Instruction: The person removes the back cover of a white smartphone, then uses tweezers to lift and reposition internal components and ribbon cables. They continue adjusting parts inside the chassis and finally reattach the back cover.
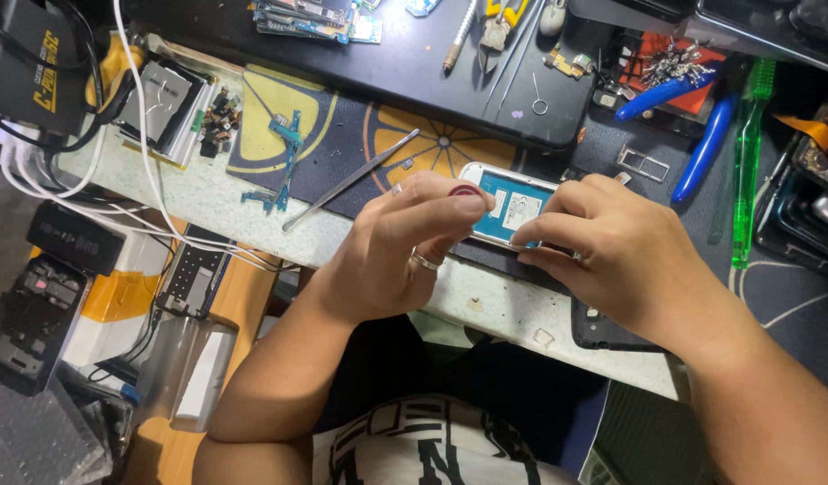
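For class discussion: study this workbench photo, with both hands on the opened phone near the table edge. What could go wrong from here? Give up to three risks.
1. The opened phone sits close to the table edge, so a slip of the left hand or right hand might send it off.
2. The loose tweezers beside the left hand could be knocked.
3. Small loose parts on the crowded bench may scatter or get lost.
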